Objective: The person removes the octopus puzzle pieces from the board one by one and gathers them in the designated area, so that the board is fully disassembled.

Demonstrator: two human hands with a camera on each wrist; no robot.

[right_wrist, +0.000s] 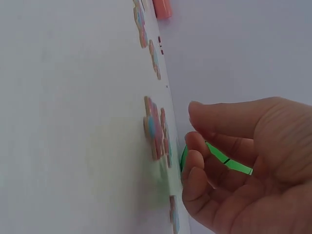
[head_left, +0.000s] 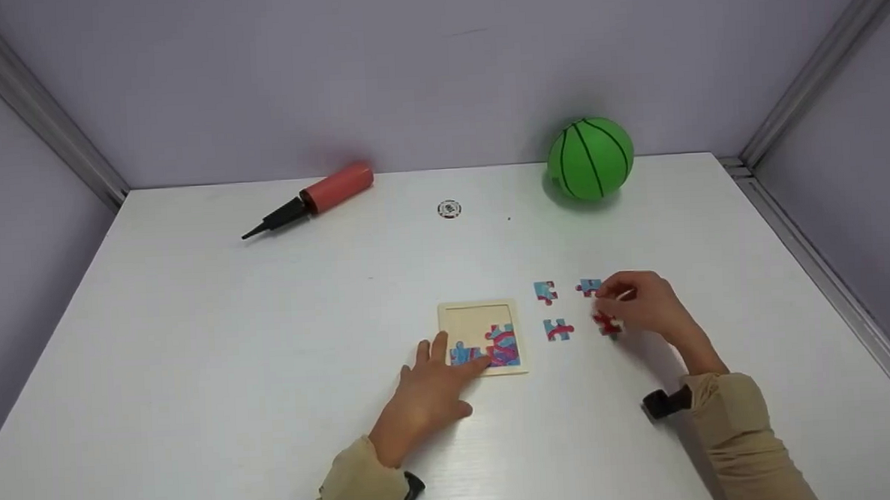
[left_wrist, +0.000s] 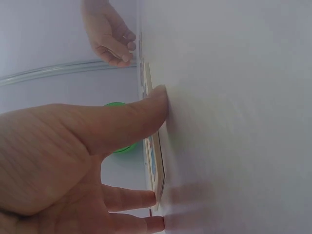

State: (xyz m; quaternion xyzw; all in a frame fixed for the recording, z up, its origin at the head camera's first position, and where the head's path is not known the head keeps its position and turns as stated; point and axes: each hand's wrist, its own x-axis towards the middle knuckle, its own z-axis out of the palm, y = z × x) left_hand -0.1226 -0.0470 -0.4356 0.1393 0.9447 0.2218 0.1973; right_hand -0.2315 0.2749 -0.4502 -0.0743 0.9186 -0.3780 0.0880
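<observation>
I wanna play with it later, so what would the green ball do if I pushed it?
The green ball would probably roll easily, since it's round and sits on a flat white table. Pushed backward, it would likely soon bump the wall close behind it.

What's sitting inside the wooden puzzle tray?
In the tray, puzzle pieces lie along the near edge and lower right; bare wood shows beyond. The left hand covers part, hiding whatever's beneath.

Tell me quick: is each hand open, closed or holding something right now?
Left hand: open, resting on the wooden puzzle tray.
Right hand: open, loosely curled, holding nothing, near loose puzzle pieces.
</observation>
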